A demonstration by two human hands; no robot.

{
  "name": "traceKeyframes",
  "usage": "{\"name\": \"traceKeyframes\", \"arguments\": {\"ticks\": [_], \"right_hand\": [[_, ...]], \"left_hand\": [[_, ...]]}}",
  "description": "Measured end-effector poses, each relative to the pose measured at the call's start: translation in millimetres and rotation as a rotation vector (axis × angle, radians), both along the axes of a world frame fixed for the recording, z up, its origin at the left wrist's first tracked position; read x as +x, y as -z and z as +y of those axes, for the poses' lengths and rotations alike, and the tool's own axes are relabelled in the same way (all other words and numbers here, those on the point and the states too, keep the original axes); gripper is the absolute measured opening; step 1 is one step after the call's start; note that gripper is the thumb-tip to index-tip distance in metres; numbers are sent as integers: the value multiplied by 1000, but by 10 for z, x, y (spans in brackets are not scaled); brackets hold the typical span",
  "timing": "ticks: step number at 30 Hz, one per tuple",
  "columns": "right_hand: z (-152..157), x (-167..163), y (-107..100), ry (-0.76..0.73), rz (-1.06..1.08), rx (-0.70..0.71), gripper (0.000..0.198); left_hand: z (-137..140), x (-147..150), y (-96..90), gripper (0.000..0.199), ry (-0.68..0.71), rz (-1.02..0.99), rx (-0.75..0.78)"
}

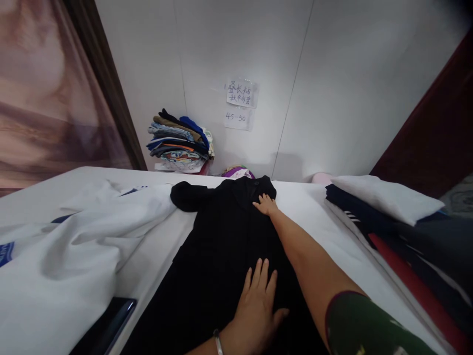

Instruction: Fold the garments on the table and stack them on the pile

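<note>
A black long garment (221,246) lies spread on the white table, its collar end at the far side. One sleeve shows at the upper left of it. My left hand (256,308), with a bracelet at the wrist, rests flat on the middle of the garment with its fingers stretched. Farther off, my right hand (265,204) lies near the collar on the right, fingers spread on the cloth. The right edge of the garment is partly hidden by my right arm.
A crumpled white garment (84,236) covers the table's left side, with a dark phone-like object (107,323) beside it. Folded clothes (399,256) are stacked at the right. Another clothes pile (181,143) stands beyond the far edge, near paper signs (241,93) on the wall.
</note>
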State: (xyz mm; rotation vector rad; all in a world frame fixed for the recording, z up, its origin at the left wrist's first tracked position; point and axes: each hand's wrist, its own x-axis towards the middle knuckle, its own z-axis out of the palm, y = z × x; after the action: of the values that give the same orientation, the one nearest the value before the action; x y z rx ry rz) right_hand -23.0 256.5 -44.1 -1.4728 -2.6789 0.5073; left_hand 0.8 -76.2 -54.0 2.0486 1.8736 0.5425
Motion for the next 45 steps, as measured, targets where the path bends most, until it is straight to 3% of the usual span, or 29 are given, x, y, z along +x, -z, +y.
{"name": "traceKeyframes", "arguments": {"ticks": [4,11,19,24,29,38,42,45], "right_hand": [[-43,-29,70,-16,-47,-6,71],[-79,101,-85,24,-25,14,65],[-69,107,-16,21,-59,-41,68],[-218,136,-70,33,-28,-50,64],[-660,451,-157,5,12,-73,60],[-1926,1433,-28,-133,278,-38,58],[-2389,1684,-20,-249,261,18,57],[-2584,1694,-38,-323,225,35,56]], "left_hand": [[5,-4,2,72,-5,21,-44],[-28,-18,146,72,-27,36,-23],[-6,29,83,75,-41,19,-77],[-38,31,104,74,-45,13,-43],[-36,43,53,75,-60,24,-30],[-1,-109,-232,72,-40,-44,-168],[139,-317,-332,52,-63,-187,-159],[338,-366,-478,41,-140,-177,-80]]}}
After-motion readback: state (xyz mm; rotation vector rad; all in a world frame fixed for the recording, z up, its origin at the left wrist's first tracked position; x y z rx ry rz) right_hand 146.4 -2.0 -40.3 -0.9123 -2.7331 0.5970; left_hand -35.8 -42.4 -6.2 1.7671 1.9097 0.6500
